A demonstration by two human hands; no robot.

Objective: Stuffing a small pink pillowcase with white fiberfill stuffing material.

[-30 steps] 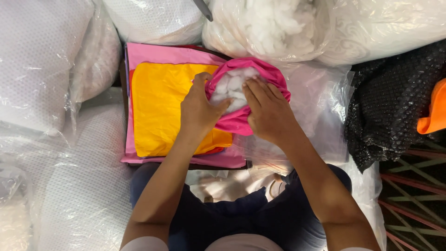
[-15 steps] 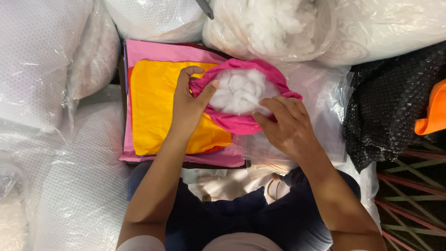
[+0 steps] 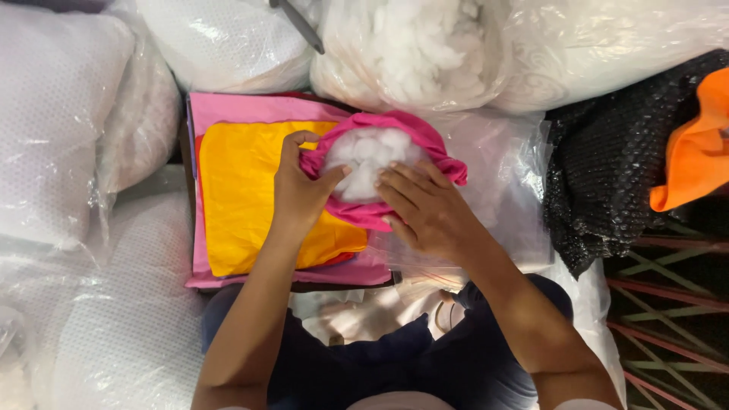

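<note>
Left hand (image 3: 298, 199) grips the left rim of a magenta fabric pouch (image 3: 395, 212), thumb and fingers (image 3: 292, 143) pinched on the cloth edge, pulling it open-ish. Right hand (image 3: 427, 209) lies flat on the pouch's lower right side, fingers (image 3: 399, 182) together & stretched out, tips pressing on the white stuffing (image 3: 364, 156) that bulges out of the pouch mouth; not clamped on anything, just pushing down. Pouch sits approx. centre of view, partly over a yellow cloth (image 3: 250, 197), partly over a clear plastic bag (image 3: 501, 175) to its right. Yellow cloth lies on a pink cloth (image 3: 228, 106), both stacked flat on a dark board (image 3: 184, 163) w/ only its edges showing.

Above the pouch: clear bag of loose white fibre fill (image 3: 418, 45), touching the pouch's top rim or just beside it, can't tell which. Big white plastic-wrapped bundles (image 3: 61, 129) at left & top. Black sequin-like fabric (image 3: 615, 182) at right, orange cloth (image 3: 695, 144) on it. Person's dark trousers (image 3: 380, 364) at bottom.
</note>
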